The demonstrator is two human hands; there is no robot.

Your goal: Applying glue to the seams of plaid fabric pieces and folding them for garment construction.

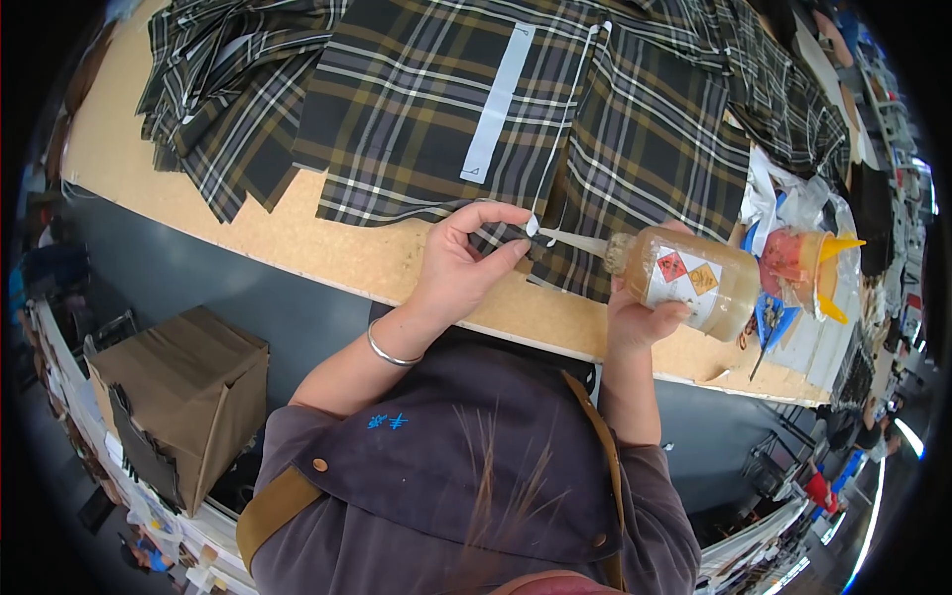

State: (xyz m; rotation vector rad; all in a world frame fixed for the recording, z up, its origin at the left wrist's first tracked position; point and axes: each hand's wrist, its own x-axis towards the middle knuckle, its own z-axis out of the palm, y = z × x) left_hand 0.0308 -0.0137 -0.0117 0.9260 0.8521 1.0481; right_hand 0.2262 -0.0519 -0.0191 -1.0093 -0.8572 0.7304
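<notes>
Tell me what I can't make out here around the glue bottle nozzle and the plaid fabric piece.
- Head view: the nozzle tip of the glue bottle meets the small plaid fabric piece, but left hand fingers cover the contact spot; any glue there is too small to tell.
- Right hand: its palm is hidden behind the bottle.
- Second bottle with a yellow nozzle: contents are blurred near the rim.
- Plaid fabric stack: cut off by the top edge.

Glue bottle (694, 281) right of fabric (476, 119)
</notes>
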